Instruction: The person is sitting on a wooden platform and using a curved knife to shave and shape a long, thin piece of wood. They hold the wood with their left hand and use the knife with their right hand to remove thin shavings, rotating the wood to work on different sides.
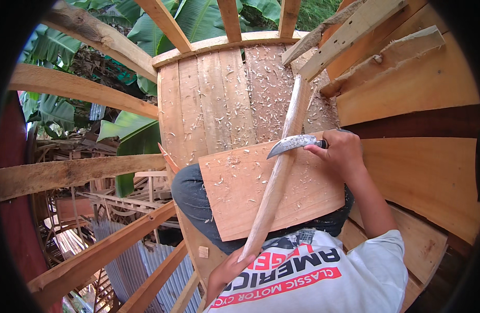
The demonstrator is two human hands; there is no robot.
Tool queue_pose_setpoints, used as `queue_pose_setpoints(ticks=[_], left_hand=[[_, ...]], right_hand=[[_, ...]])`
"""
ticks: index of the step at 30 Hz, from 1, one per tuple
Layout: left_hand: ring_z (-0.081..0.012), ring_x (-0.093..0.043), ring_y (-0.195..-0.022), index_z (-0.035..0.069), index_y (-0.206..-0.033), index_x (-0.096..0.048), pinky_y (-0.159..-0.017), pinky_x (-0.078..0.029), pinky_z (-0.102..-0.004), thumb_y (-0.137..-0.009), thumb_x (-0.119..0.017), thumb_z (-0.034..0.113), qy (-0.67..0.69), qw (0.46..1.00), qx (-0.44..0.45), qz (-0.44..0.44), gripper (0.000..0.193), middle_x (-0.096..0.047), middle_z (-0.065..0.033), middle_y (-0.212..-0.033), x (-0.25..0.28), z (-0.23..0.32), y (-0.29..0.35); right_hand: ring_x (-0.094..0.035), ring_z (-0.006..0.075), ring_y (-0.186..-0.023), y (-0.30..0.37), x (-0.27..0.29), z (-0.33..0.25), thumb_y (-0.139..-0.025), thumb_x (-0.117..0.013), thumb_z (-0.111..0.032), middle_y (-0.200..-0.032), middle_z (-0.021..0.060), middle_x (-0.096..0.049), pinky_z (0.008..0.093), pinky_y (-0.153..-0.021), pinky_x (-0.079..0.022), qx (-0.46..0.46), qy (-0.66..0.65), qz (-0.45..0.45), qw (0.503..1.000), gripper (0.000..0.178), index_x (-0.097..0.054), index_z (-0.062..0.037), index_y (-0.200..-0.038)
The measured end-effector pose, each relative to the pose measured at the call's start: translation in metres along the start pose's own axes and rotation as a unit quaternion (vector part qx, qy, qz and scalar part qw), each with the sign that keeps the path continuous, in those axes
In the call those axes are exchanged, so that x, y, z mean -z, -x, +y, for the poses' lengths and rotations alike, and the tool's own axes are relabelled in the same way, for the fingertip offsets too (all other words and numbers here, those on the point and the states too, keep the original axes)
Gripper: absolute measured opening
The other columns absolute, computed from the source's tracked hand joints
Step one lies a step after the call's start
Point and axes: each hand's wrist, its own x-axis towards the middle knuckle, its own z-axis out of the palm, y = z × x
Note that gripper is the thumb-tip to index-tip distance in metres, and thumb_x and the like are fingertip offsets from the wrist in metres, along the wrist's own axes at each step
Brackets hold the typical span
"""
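Note:
My right hand [341,151] is closed round the dark handle of a curved knife [294,144]. Its blade points left and lies across a long wooden stick [275,195], touching it or just above; I cannot tell which. The stick slants from my body up and away over a flat board [240,182] laid on my lap. My left hand [231,268] grips the near end of the stick close to my shirt. At its far end the stick meets a pale beam with dark holes [349,39]. Curled shavings lie on the board.
Many wood shavings are scattered over the plank floor [211,94]. Upright wooden posts [88,167] stand along the left and far sides, with banana leaves [198,26] beyond. Broad planks [412,172] line the right side. A small wood block [203,252] lies near my left hand.

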Motion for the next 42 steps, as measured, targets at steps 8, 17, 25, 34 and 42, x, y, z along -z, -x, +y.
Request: queue_pose_setpoints(ticks=[8, 17, 25, 34, 42], left_hand=[[-0.0143, -0.052, -0.099, -0.005, -0.121, -0.050, -0.089, -0.040, -0.0270, -0.096, -0.049, 0.033, 0.002, 1.000, -0.015, 0.001, 0.046, -0.059, -0.0095, -0.108, -0.001, -0.001, -0.001], [-0.0163, -0.053, -0.101, -0.006, -0.119, -0.051, -0.091, -0.039, -0.0282, -0.096, -0.048, 0.034, -0.035, 0.998, -0.047, -0.006, 0.046, -0.059, -0.0113, -0.109, 0.010, -0.029, 0.002], [-0.0169, -0.054, -0.105, -0.005, -0.123, -0.048, -0.092, -0.041, -0.0286, -0.095, -0.050, 0.030, 0.159, 0.986, 0.011, -0.037, 0.046, -0.058, -0.0122, -0.116, 0.016, -0.028, -0.007], [-0.0162, -0.056, -0.106, -0.005, -0.127, -0.046, -0.092, -0.042, -0.0270, -0.094, -0.052, 0.030, 0.216, 0.974, 0.049, -0.036, 0.048, -0.058, -0.0126, -0.118, 0.015, -0.043, -0.010], [-0.0131, -0.056, -0.103, -0.004, -0.128, -0.045, -0.087, -0.044, -0.0252, -0.095, -0.051, 0.034, 0.140, 0.987, 0.020, -0.081, 0.051, -0.060, -0.0100, -0.115, 0.023, -0.033, -0.017]], right_hand=[[-0.058, 0.0266, -0.048, 0.003, -0.008, -0.001, -0.070, -0.062, -0.067, -0.054, 0.0110, -0.057, 0.0368, -0.047, -0.045, -0.006, 0.008, 0.035, 0.999, 0.061, -0.060, -0.0065, -0.058], [-0.062, 0.0345, -0.058, -0.025, 0.019, 0.066, -0.080, -0.053, -0.066, -0.059, 0.0180, -0.059, 0.0413, -0.052, -0.049, -0.274, 0.047, 0.057, 0.959, 0.070, -0.061, 0.0007, -0.060], [-0.061, 0.0314, -0.053, 0.016, -0.002, -0.023, -0.076, -0.059, -0.064, -0.056, 0.0144, -0.059, 0.0405, -0.051, -0.048, -0.015, -0.023, -0.076, 0.997, 0.062, -0.067, -0.0030, -0.064], [-0.063, 0.0343, -0.058, -0.029, -0.009, 0.031, -0.079, -0.046, -0.071, -0.058, 0.0183, -0.060, 0.0433, -0.054, -0.050, -0.134, 0.073, 0.016, 0.988, 0.074, -0.064, -0.0013, -0.063], [-0.060, 0.0372, -0.059, -0.009, 0.020, 0.003, -0.080, -0.059, -0.058, -0.058, 0.0208, -0.057, 0.0446, -0.055, -0.046, -0.136, -0.051, -0.024, 0.989, 0.062, -0.063, 0.0013, -0.064]])
